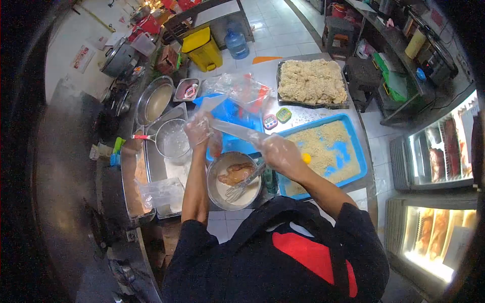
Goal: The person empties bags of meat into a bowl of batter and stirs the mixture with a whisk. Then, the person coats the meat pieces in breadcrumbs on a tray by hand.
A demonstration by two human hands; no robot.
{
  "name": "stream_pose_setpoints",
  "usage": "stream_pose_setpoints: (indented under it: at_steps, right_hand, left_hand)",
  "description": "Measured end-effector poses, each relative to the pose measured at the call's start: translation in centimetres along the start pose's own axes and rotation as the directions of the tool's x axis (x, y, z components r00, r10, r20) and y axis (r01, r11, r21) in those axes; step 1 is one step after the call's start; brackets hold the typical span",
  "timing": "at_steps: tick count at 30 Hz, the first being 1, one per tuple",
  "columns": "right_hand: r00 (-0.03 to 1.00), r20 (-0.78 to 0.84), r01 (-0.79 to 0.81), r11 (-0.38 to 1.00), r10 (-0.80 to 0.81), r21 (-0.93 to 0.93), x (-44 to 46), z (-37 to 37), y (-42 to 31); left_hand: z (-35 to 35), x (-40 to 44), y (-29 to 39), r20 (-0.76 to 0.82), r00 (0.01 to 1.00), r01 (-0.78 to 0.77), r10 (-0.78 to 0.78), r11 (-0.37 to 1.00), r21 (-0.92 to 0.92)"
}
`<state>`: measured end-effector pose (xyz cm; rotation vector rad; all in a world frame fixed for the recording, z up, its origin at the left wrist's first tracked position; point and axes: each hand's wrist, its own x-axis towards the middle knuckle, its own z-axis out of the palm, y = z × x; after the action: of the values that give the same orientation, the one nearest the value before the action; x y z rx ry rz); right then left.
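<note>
A clear plastic bag (232, 130) is stretched between my two hands, above a blue surface. My left hand (198, 130), in a thin see-through glove, grips its left end. My right hand (280, 154), gloved the same way, is closed on the right end. Something reddish hangs in clear plastic just beside my left hand; I cannot make out what. Below my hands stands a metal bowl (210, 188) of pale batter, with raw meat pieces (236, 174) in it. A wire whisk (242, 189) leans in the bowl, its handle reaching up beneath my right hand.
At right lies a blue tray (361, 151) of crumbs; behind it, a dark tray holds breaded pieces (312, 81). Two small timers (271, 121) sit between. At left are a red-handled strainer (173, 139), a floury metal tray (153, 166) and a round basin (146, 96).
</note>
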<state>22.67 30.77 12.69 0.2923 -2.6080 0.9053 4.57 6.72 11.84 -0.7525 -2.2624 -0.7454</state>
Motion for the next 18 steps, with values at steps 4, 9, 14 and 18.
stream_pose_setpoints:
  at_steps: [4, 9, 14, 18]
  right_hand:
    - [0.987, -0.144, 0.079, 0.994, -0.066, 0.082, 4.8, 3.4, -1.8]
    - [0.988, -0.020, 0.156, 0.987, -0.156, 0.045, 11.0, 4.3, -3.5]
    - [0.993, 0.109, 0.011, 0.928, 0.033, -0.373, 11.8, 2.9, 3.1]
    - [0.934, 0.084, -0.253, 0.809, 0.348, -0.531, 7.1, -4.0, 17.5]
  left_hand:
    - [-0.4, -0.6, 0.7, 0.142, 0.946, 0.323, -0.291, 0.812, -0.486]
    - [-1.5, -0.7, 2.7, 0.036, 0.927, 0.339, -0.373, 0.794, -0.505]
    - [-4.3, -1.8, -2.9, 0.211, 0.888, 0.254, -0.408, 0.054, -0.966]
    - [-7.0, -0.5, -0.7, -0.008, 0.875, 0.317, -0.485, 0.584, -0.747]
